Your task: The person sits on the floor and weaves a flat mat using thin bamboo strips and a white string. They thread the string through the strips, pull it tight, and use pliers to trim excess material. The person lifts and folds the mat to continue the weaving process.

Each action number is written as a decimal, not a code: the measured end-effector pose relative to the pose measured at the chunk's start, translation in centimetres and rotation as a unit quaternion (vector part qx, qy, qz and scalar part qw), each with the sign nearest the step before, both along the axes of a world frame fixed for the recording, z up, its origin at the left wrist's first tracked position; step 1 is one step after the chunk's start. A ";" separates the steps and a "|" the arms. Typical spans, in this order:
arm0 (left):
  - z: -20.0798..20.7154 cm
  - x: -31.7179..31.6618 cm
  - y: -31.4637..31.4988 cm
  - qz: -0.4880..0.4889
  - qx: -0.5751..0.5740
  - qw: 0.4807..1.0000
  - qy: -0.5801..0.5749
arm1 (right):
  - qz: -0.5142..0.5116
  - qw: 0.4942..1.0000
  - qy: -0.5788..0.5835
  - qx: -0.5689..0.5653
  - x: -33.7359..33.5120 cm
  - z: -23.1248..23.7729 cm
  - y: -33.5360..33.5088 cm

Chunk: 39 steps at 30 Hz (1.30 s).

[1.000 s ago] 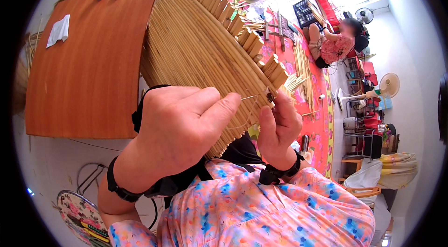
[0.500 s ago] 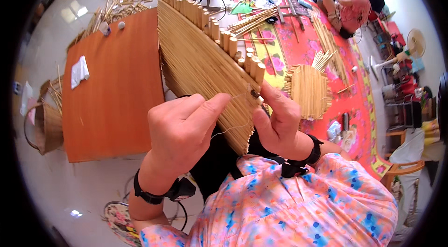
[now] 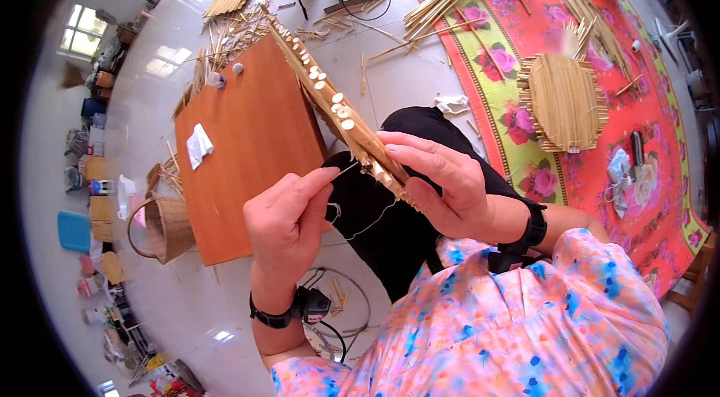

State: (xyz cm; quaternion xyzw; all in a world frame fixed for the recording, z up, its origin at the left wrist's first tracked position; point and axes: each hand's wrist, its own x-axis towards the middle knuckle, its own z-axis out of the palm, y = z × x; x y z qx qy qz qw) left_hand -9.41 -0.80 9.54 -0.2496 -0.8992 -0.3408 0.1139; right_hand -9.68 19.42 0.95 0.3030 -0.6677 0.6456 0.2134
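A panel of thin bamboo sticks (image 3: 318,83) stands tilted almost edge-on over my lap, its round cut stick ends showing. My right hand (image 3: 450,191) grips its near end, fingers stretched along one side and the thumb at the edge. On the other side, my left hand (image 3: 285,213) is closed in a pinch on a pale thread (image 3: 346,169), which runs taut to the panel's edge. A slack loop of thread hangs below, against my dark trousers (image 3: 375,247). Whether a needle is between the left fingertips is too small to tell.
An orange-brown board (image 3: 247,149) lies left of the panel, bearing a white cloth (image 3: 199,146). A woven basket (image 3: 166,228) stands beyond it. On the red floral mat (image 3: 480,44) at right lies a rounded bamboo-stick piece (image 3: 562,101). Loose sticks (image 3: 439,3) are scattered at the far side.
The panel has turned from showing its broad face to nearly edge-on. My left hand has moved lower and keeps its pinch on the thread. The right fingers now reach along the panel's side.
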 end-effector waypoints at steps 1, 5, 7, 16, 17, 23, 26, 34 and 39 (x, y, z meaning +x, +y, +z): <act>0.0 -0.1 0.0 -0.001 -0.005 1.000 0.004 | 0.000 1.000 0.002 -0.004 0.0 -0.1 0.0; -0.4 0.2 0.4 0.016 -0.003 1.000 0.018 | 0.003 1.000 -0.017 -0.004 0.1 -0.2 0.0; -0.5 0.3 0.6 0.028 0.001 0.999 0.023 | 0.018 1.000 -0.018 -0.007 0.1 -0.4 0.1; -1.3 0.3 0.9 0.035 0.017 0.998 0.049 | 0.009 1.000 0.026 0.005 -0.5 -0.8 0.1; -1.3 0.3 1.0 0.037 0.019 0.998 0.050 | 0.006 1.000 0.028 0.004 -0.5 -0.8 0.0; -1.5 0.3 1.6 0.050 0.044 0.997 0.037 | 0.012 1.000 0.008 -0.003 -0.5 -1.0 0.0; -1.4 0.2 1.8 0.048 0.048 0.997 0.033 | 0.004 1.000 0.009 -0.004 -0.5 -1.1 0.0; -1.5 0.2 1.8 0.043 0.058 0.997 0.030 | -0.009 1.000 0.019 0.018 -0.4 -0.9 -0.1; -0.8 0.5 1.5 0.046 0.026 0.999 0.008 | -0.012 1.000 0.018 0.012 -0.2 -0.4 -0.4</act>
